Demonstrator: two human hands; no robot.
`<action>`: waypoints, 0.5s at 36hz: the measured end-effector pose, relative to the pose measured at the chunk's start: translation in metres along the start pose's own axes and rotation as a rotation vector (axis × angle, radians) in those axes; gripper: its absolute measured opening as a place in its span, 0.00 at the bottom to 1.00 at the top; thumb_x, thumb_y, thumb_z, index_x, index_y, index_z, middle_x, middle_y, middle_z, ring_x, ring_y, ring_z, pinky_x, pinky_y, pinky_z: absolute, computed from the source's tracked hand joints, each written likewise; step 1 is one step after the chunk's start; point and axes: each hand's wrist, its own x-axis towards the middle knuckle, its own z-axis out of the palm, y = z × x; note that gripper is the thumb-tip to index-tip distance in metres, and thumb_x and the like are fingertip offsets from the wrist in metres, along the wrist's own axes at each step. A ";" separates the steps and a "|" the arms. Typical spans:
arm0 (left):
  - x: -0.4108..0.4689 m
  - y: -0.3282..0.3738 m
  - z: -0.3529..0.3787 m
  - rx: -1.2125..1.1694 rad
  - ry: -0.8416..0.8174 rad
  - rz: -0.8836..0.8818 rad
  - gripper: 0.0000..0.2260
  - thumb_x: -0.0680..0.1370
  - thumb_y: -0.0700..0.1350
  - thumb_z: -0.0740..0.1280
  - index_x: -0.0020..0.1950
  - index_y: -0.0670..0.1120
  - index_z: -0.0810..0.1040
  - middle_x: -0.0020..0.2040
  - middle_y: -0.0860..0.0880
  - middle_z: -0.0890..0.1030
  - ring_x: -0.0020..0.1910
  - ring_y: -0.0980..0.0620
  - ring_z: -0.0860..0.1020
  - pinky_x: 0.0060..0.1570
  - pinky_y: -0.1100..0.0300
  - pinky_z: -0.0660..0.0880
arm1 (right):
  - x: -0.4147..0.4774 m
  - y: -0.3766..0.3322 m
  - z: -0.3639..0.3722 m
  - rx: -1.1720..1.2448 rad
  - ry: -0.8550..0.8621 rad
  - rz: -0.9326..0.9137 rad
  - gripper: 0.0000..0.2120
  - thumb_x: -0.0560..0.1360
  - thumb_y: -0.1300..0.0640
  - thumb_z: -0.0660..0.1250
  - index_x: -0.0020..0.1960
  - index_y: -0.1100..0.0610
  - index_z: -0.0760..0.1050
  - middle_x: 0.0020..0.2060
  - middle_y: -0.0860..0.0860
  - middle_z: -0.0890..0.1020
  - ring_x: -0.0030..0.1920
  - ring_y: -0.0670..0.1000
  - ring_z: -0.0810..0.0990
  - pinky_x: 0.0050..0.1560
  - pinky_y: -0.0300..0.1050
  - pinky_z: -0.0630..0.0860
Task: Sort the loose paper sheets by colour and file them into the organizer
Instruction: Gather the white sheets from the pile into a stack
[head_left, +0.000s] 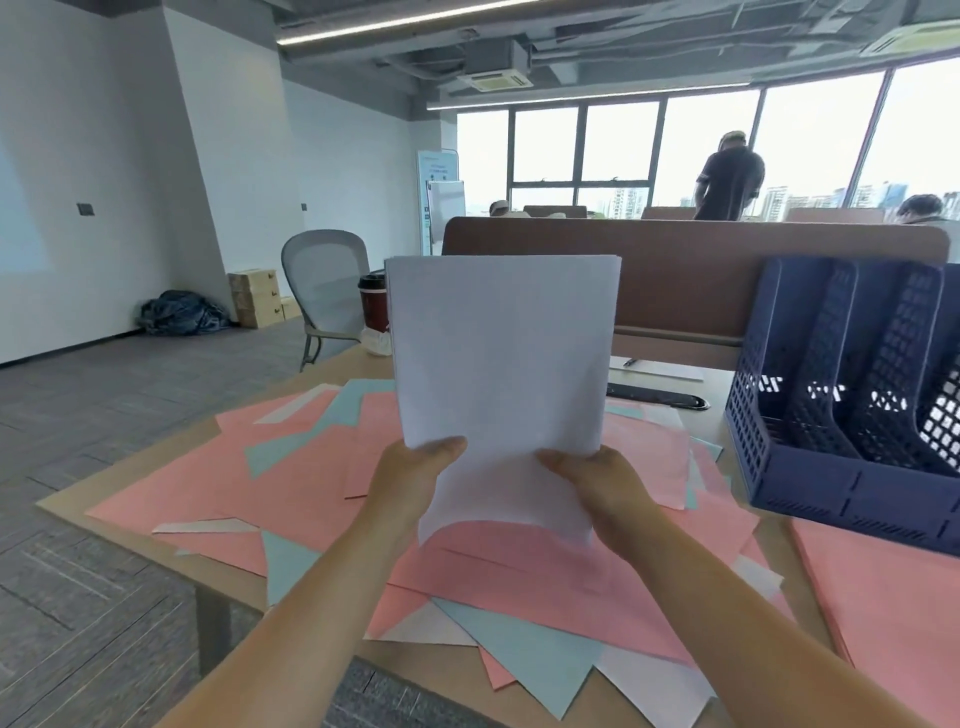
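Above pink sheets, both hands' fingers pinch white stack.

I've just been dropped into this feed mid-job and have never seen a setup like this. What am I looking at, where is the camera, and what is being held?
There is no machine here. A person is working with bare hands, and the single picture comes from a wide-angle camera worn on their head, looking forward and down.

The left hand and right hand grip the lower part of a stack of white sheets, held upright above the table. Under it, loose pink sheets and light blue sheets lie mixed and overlapping, with a few white ones among them.

On the right stands the dark blue organizer; the slots in view look empty. A separate pink pile lies on its near side. A coffee cup stands at the table's far edge.
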 end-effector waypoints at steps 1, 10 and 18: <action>0.000 0.000 0.000 0.019 0.007 0.011 0.10 0.75 0.43 0.73 0.56 0.46 0.84 0.48 0.49 0.86 0.49 0.48 0.84 0.55 0.50 0.79 | -0.001 0.000 0.000 0.001 0.006 -0.001 0.17 0.68 0.53 0.78 0.53 0.61 0.82 0.45 0.56 0.87 0.46 0.59 0.85 0.54 0.61 0.81; -0.021 0.026 0.026 0.183 -0.067 0.143 0.04 0.75 0.46 0.74 0.48 0.53 0.84 0.46 0.56 0.86 0.48 0.57 0.83 0.52 0.59 0.77 | -0.028 -0.034 -0.037 -0.066 0.142 -0.170 0.09 0.77 0.53 0.69 0.57 0.49 0.77 0.48 0.45 0.83 0.48 0.48 0.82 0.49 0.46 0.76; -0.061 0.036 0.118 0.165 -0.203 0.151 0.05 0.73 0.48 0.74 0.48 0.51 0.85 0.44 0.54 0.86 0.43 0.52 0.83 0.46 0.57 0.77 | -0.081 -0.052 -0.131 -0.220 0.383 -0.237 0.04 0.80 0.55 0.65 0.49 0.47 0.77 0.44 0.44 0.82 0.44 0.47 0.80 0.39 0.40 0.73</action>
